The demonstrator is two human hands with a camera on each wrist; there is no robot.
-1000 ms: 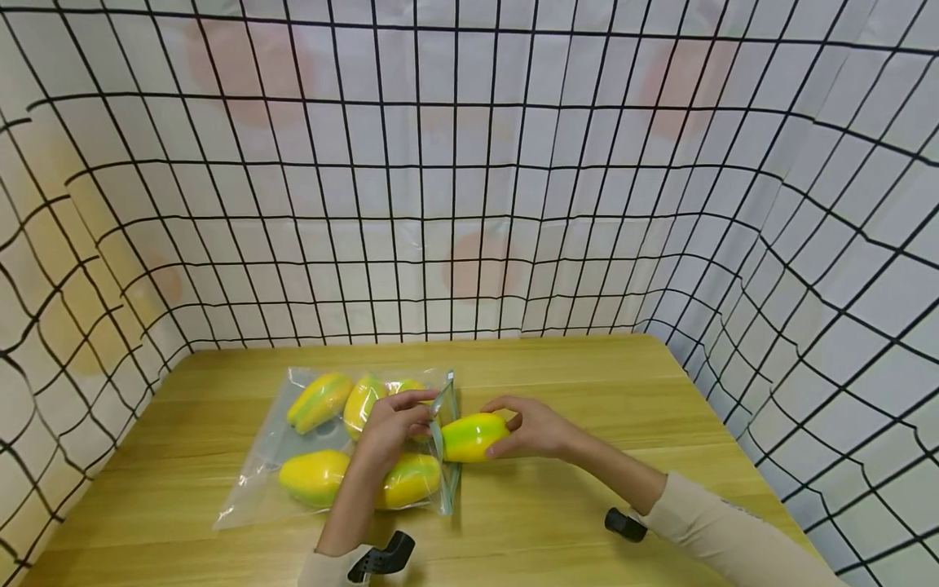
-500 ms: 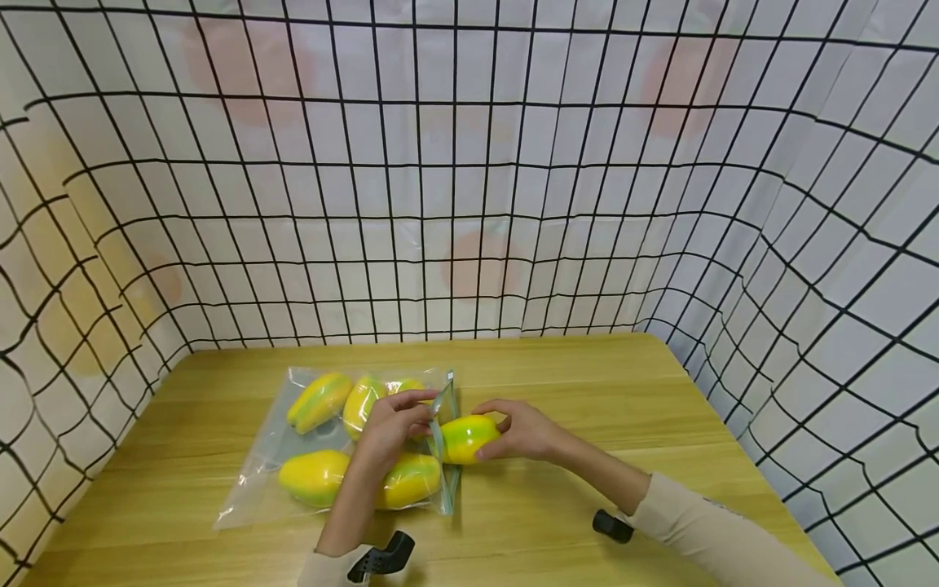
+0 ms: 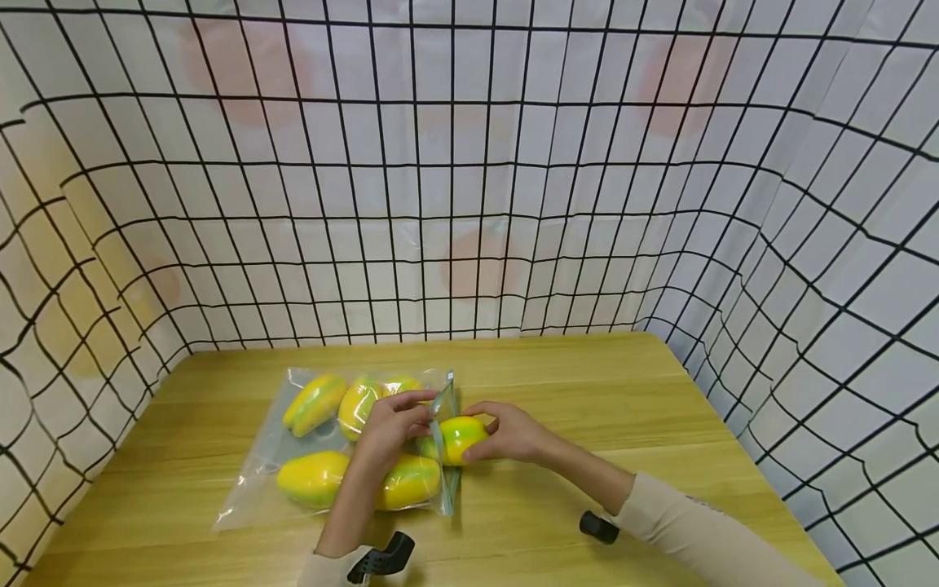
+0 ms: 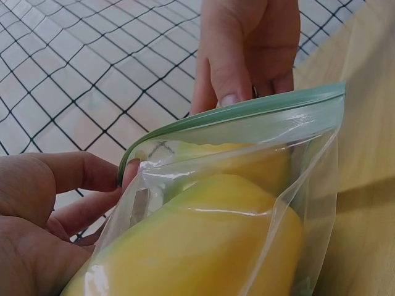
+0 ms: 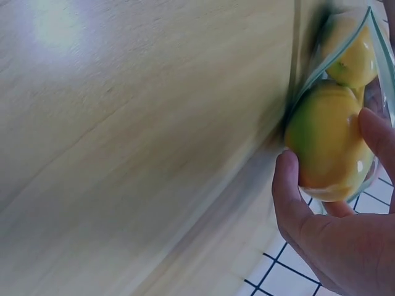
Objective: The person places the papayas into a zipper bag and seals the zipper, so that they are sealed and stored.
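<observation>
A clear zip bag [image 3: 253, 489] with a green zip edge lies on the table, its mouth turned right. Several yellow-green papayas [image 3: 311, 479] are inside. My left hand [image 3: 387, 432] reaches over the bag and pinches its rim; in the left wrist view the fingers [image 4: 86, 171] hold the green zip edge [image 4: 241, 110] up. My right hand [image 3: 513, 434] grips the outer end of another papaya [image 3: 465, 436], thumb and fingers around it. That papaya's far end is inside the mouth, close to a papaya [image 5: 353, 65] within the bag.
The wooden table [image 3: 572, 375] extends around the bag. A black wire grid [image 3: 455, 218] with pale sheeting behind it stands at the back and both sides. Black wrist-worn devices [image 3: 389, 556] sit below each wrist.
My right hand has moved left, pushing the gripped papaya further into the bag's mouth. The papayas at the back left inside have shifted slightly left. My left hand has stayed in place.
</observation>
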